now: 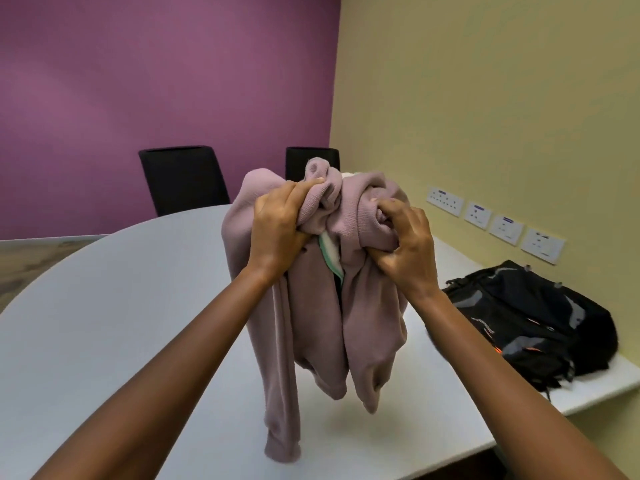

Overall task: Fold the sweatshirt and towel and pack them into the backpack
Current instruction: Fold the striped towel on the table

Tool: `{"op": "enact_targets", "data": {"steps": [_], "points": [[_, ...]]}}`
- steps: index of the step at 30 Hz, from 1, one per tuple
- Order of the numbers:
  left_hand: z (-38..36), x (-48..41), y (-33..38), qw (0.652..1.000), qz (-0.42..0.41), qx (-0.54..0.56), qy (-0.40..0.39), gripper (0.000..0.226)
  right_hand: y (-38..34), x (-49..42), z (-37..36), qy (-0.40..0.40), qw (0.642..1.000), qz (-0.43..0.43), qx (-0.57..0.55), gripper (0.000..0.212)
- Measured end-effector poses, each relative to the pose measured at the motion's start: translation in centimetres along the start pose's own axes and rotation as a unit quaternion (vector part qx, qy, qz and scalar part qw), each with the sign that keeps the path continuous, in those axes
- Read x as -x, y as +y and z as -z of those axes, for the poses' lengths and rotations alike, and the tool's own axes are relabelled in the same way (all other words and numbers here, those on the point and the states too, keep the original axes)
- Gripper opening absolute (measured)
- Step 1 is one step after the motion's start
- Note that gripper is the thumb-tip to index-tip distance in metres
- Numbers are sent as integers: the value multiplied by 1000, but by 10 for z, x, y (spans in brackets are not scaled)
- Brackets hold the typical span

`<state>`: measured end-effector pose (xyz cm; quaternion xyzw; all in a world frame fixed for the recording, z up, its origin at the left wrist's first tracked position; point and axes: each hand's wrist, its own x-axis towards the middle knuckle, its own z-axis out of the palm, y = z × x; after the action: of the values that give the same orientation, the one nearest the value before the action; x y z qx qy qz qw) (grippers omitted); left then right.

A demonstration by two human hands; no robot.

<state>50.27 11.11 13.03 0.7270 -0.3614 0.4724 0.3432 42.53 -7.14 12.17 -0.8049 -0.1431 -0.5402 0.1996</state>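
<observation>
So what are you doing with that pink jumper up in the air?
A person is holding a pinkish sweatshirt bunched up above the white table. The left hand and the right hand each grip a fistful of it near the top, and a sleeve hangs down towards the table. A bit of white and green cloth peeks out between the folds; it may be the towel. The black backpack lies on the table to the right, with nothing packed yet as far as can be seen.
</observation>
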Motion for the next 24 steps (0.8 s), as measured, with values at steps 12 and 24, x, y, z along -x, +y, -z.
{"op": "enact_targets", "data": {"steps": [12,24], "points": [[-49,50,-89,998,-11,-69,0,52,61,33,-117,-35,999,14,2,41],[-74,206,-126,928,115,-110,-336,68,88,185,-172,-270,959,-85,-11,49]]}}
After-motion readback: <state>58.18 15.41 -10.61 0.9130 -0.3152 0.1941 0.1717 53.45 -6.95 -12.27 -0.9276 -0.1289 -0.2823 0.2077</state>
